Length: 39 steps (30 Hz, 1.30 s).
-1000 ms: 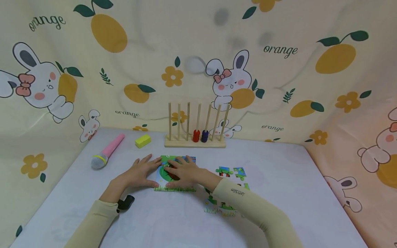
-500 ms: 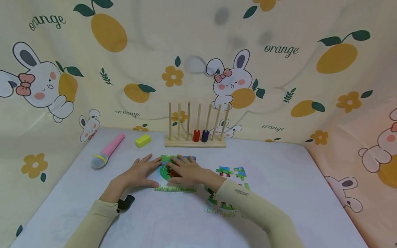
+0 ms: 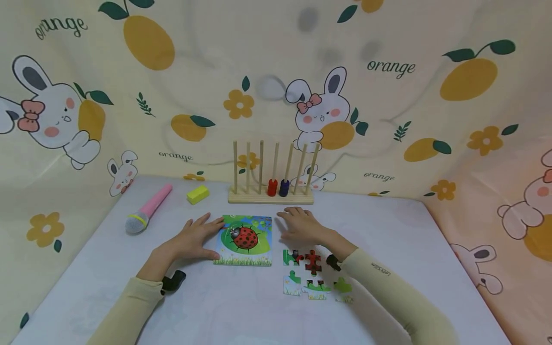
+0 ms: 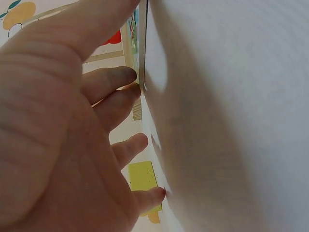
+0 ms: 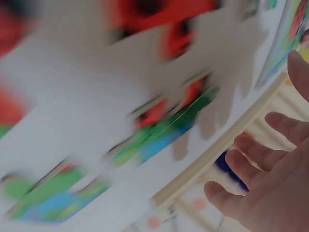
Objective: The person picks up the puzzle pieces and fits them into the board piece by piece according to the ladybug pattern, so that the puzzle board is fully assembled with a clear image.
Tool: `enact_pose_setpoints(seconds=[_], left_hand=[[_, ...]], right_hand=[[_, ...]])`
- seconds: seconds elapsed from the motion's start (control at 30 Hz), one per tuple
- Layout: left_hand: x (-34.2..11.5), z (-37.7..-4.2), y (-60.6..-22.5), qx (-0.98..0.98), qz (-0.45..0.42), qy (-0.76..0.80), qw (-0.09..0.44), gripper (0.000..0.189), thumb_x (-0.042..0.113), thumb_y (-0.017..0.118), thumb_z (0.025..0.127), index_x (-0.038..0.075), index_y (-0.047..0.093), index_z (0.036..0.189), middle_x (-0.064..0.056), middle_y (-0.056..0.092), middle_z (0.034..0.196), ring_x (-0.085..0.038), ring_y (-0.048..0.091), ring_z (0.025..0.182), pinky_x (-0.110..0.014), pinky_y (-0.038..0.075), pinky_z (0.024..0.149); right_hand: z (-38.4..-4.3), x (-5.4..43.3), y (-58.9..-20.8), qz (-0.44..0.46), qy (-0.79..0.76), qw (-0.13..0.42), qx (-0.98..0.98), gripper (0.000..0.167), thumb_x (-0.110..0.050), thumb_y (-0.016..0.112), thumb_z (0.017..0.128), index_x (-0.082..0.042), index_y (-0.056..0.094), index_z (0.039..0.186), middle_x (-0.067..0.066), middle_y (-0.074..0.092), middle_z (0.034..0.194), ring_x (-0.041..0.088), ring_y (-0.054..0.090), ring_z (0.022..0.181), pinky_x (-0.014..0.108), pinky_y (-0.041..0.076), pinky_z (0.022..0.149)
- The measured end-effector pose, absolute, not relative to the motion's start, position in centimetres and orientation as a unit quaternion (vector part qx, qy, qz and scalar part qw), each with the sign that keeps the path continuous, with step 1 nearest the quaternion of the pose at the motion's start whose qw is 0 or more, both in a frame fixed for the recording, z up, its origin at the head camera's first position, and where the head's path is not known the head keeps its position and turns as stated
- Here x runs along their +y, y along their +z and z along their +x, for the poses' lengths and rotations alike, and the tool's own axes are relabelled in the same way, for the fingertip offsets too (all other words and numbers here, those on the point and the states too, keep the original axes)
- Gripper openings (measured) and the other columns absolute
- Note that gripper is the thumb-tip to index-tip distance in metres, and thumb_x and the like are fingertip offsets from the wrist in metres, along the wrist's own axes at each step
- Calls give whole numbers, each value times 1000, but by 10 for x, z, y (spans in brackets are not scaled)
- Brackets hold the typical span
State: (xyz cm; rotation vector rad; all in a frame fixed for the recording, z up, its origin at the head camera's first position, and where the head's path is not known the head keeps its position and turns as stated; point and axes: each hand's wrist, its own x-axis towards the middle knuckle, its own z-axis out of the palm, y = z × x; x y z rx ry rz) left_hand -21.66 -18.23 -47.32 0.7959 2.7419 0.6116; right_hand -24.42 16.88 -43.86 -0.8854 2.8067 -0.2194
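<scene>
A square board with a ladybug picture (image 3: 244,247) lies flat on the white table, blue and green around the red insect. My left hand (image 3: 193,239) spreads its fingers along the board's left side, thumb near the lower corner; the left wrist view shows fingertips (image 4: 129,75) against the board's edge. Right of the board, my right hand (image 3: 304,226) hovers with fingers extended, holding nothing. Beneath and in front of its wrist lie several loose jigsaw pieces, among them a red ladybug-body piece (image 3: 313,262) and a green piece (image 3: 342,285). The right forearm hides some pieces.
A wooden peg rack (image 3: 270,196) with red beads (image 3: 272,188) and dark blue beads (image 3: 284,188) stands behind the board. Further left lie a yellow block (image 3: 198,194) and a pink toy microphone (image 3: 148,210). A printed cloth (image 3: 267,52) rises behind the table.
My right hand has lifted off the ladybug board and moved right, uncovering the picture and some loose pieces. The left hand has stayed at the board's left side.
</scene>
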Motion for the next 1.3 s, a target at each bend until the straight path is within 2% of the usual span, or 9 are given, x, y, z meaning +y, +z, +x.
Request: enact_pose_setpoints(seconds=[0.33, 0.57, 0.73, 0.97, 1.3], left_hand=[[-185, -217, -477, 933, 271, 211, 108, 100, 58, 80, 75, 11, 40, 153, -9, 32, 161, -48, 11, 148, -79, 6, 106], [-189, -215, -478, 928, 283, 223, 100, 99, 59, 79, 76, 8, 41, 152, -11, 33, 160, -49, 12, 148, -78, 7, 107], [-189, -215, -476, 927, 283, 225, 98, 99, 58, 79, 75, 8, 41, 152, -12, 33, 160, -49, 12, 147, -77, 8, 108], [-187, -216, -477, 926, 287, 224, 96, 99, 59, 79, 75, 8, 42, 152, -12, 34, 159, -49, 12, 147, -76, 9, 108], [-185, -217, -478, 925, 291, 225, 96, 99, 58, 79, 76, 6, 42, 152, -12, 34, 159, -50, 13, 147, -76, 9, 108]], right_hand=[[-243, 225, -442, -287, -103, 84, 949, 53, -29, 74, 91, -7, 58, 136, 21, 52, 137, 42, 45, 128, 68, 37, 101], [-240, 247, -446, -284, -151, 77, 944, 55, -31, 79, 87, -4, 61, 131, 19, 55, 130, 40, 47, 121, 64, 42, 93], [-238, 251, -444, -278, -183, 77, 940, 54, -28, 83, 83, -4, 62, 127, 12, 61, 117, 33, 49, 113, 61, 40, 92], [-236, 243, -446, -255, -178, 109, 944, 53, -16, 84, 80, -9, 63, 128, 2, 61, 106, 22, 48, 104, 50, 38, 92], [-234, 240, -447, -255, -158, 114, 947, 48, -11, 83, 81, -9, 65, 126, 0, 59, 100, 22, 48, 100, 48, 41, 89]])
